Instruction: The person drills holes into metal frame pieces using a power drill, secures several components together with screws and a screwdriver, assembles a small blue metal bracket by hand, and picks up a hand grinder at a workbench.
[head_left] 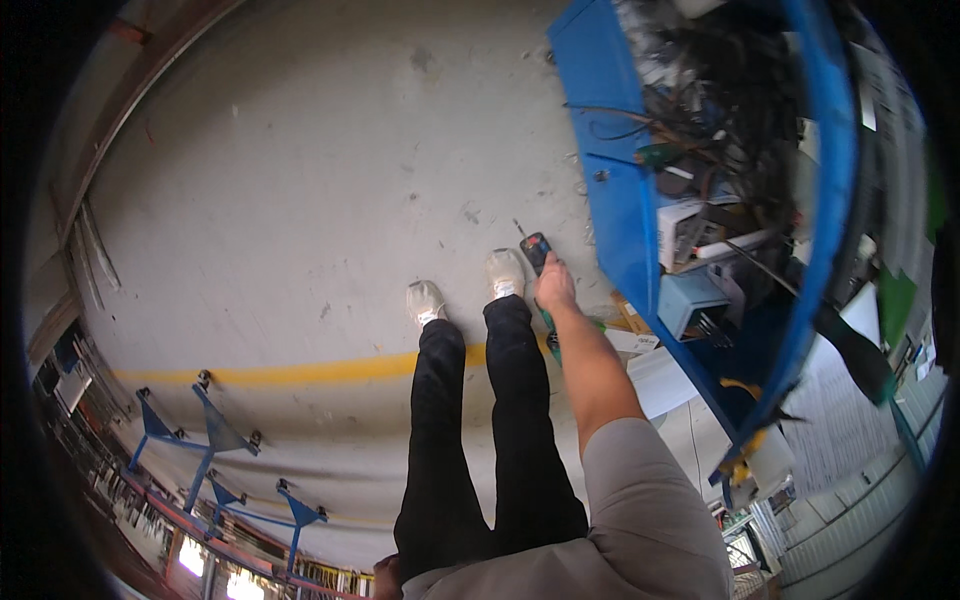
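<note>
My right hand (556,284) is wrapped round the grip of a cordless drill (537,250), dark with a red patch and some green low on it. Its thin bit points forward and slightly left, above the floor just beyond my right shoe. Only a small part of my left hand (386,577) shows, low at my left hip against the dark trousers; its fingers are too hidden to make out.
To the right stands a blue metal cabinet (615,200), its shelf heaped with cables, tools and a light blue box (692,302). White papers (665,383) lie beside it. A yellow line (300,374) crosses the grey floor. Blue wheeled frames (205,455) stand at lower left.
</note>
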